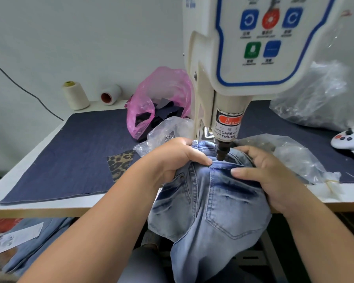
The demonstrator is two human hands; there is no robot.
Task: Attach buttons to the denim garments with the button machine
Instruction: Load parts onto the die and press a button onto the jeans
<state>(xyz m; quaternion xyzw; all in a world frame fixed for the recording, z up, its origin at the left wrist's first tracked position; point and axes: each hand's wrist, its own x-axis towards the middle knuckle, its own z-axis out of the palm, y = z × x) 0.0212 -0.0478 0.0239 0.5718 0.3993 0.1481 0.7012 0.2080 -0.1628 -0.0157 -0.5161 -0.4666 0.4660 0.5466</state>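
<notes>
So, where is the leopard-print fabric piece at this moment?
In the head view, the leopard-print fabric piece lies left of centre on the dark blue cloth, just left of the left hand and below the pink plastic bag.

White table [39, 203] under dark denim mat [74, 152]; thread cones [75, 96], pink bag [161, 99], leopard-print scrap [120, 163].

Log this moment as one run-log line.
step: positioning | left hand: grips jeans waistband | right hand: holds waistband | punch head: over waistband between hands
</notes>
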